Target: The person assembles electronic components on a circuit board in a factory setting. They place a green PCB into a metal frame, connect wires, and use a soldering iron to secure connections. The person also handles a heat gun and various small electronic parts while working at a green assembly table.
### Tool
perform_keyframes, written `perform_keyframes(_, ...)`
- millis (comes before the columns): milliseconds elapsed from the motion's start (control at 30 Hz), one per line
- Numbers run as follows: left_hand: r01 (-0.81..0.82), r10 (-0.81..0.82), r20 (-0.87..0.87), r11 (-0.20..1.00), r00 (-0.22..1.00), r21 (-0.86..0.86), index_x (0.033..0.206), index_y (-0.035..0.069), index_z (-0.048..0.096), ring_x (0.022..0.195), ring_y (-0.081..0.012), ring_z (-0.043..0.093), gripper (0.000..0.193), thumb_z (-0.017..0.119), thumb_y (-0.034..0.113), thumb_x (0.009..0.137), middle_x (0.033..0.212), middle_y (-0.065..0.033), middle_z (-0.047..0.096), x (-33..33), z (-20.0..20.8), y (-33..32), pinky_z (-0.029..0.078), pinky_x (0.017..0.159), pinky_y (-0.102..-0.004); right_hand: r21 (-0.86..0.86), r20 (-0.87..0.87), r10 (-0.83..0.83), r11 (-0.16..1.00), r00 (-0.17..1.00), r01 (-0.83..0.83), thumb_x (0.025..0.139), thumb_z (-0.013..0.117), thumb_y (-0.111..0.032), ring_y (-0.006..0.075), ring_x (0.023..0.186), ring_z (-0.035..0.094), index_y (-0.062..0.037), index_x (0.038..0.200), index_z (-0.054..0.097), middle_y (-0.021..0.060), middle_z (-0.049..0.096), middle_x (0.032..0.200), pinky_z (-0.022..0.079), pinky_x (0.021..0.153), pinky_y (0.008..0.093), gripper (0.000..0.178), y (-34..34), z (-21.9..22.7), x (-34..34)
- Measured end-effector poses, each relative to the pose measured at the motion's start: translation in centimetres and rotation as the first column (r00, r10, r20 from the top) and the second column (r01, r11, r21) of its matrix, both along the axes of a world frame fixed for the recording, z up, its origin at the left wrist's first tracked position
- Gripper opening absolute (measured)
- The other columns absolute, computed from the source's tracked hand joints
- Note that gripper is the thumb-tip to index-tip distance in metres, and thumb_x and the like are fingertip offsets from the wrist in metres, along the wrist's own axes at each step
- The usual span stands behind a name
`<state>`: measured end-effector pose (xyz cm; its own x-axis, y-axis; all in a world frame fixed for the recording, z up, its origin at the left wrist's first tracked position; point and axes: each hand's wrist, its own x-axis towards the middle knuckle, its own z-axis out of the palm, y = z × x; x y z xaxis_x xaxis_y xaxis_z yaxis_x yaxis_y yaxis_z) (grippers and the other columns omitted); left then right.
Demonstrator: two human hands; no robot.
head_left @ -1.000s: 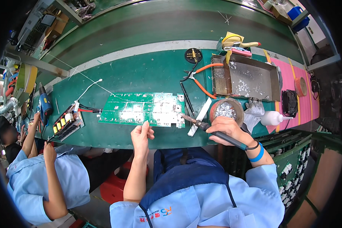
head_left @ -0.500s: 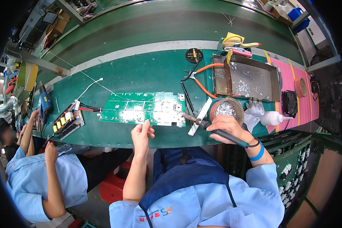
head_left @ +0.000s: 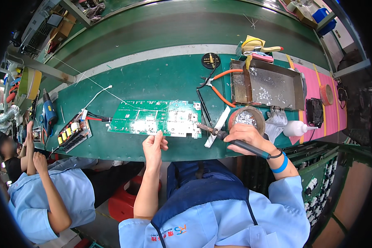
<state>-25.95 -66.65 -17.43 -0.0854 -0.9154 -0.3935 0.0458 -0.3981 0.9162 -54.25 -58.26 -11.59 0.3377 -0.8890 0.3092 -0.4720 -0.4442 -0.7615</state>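
Observation:
A green circuit board (head_left: pixel 132 117) lies on the green bench top, its shiny face upward. My left hand (head_left: pixel 153 149) is closed in a pinch at the board's near edge, thumb tip over it; what the fingers hold, if anything, is too small to make out. In my right hand (head_left: pixel 249 138) is a soldering iron (head_left: pixel 250 149) with a dark handle, its tip touching or just above the board's right end. Beneath the iron's shaft lies a white strip (head_left: pixel 220 124). A thin pale wire (head_left: pixel 103 87) runs from the upper left down over the board.
Orange-handled cutters (head_left: pixel 223 96) lie beyond the strip. A round pot (head_left: pixel 256 114) with silvery scraps, a metal tray (head_left: pixel 277 87) and a white squeeze bottle (head_left: pixel 295 129) stand right. Leftward are a wired component assembly (head_left: pixel 72 133), a blue heat gun (head_left: pixel 49 109) and a co-worker (head_left: pixel 49 194).
My hands, the iron and the board stay almost in place. At the left, the co-worker's hand has drawn back from the component assembly toward their body.

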Motion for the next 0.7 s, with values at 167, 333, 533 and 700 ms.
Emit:
perform_keyframes(167,-0.001,0.001,0.004,1.0,1.0,-0.003,0.066,0.001,0.055,0.042,-0.0073,0.047,0.028,0.055,0.023,0.082,0.054,-0.0041,0.054,0.0,0.1,0.1,0.038,0.041,-0.0196,0.016,0.025,0.023,1.0,0.999,-0.024,0.062,0.067,-0.008,0.0256,0.063,0.052,-0.006,0.08,0.059,0.0082,0.053,0.069,0.042,0.055,0.0313,0.02,-0.2,-0.2,-0.2)
perform_keyframes(333,-0.004,0.004,-0.001,1.0,1.0,0.001,0.066,0.001,0.055,0.042,-0.0074,0.047,0.027,0.055,0.022,0.082,0.054,-0.0043,0.054,-0.1,0.1,0.1,0.038,0.041,-0.0197,0.078,-0.015,0.044,0.996,0.999,-0.043,0.063,0.066,-0.007,0.0259,0.068,0.055,-0.0033,0.083,0.06,0.0102,0.055,0.074,0.044,0.062,0.0325,0.022,0.0,0.2,-0.5)
perform_keyframes(533,-0.005,0.005,-0.003,1.0,1.0,-0.002,0.066,0.0,0.055,0.042,-0.0076,0.047,0.027,0.055,0.022,0.082,0.054,-0.0044,0.054,-0.1,0.1,0.0,0.038,0.04,-0.0196,0.026,-0.066,0.0,1.0,0.998,0.001,0.062,0.066,-0.007,0.0252,0.066,0.054,-0.0052,0.081,0.059,0.0087,0.054,0.072,0.043,0.059,0.0321,0.02,-0.1,0.5,-0.1)
perform_keyframes(700,-0.009,0.009,0.006,1.0,1.0,0.003,0.066,0.001,0.054,0.041,-0.0075,0.047,0.026,0.054,0.021,0.082,0.054,-0.0043,0.053,-0.4,0.3,-0.1,0.037,0.039,-0.0194,0.043,-0.086,-0.04,0.998,0.996,0.043,0.061,0.066,-0.006,0.0251,0.067,0.055,-0.0041,0.081,0.059,0.0093,0.055,0.072,0.044,0.06,0.0326,0.021,-0.2,1.1,0.3)
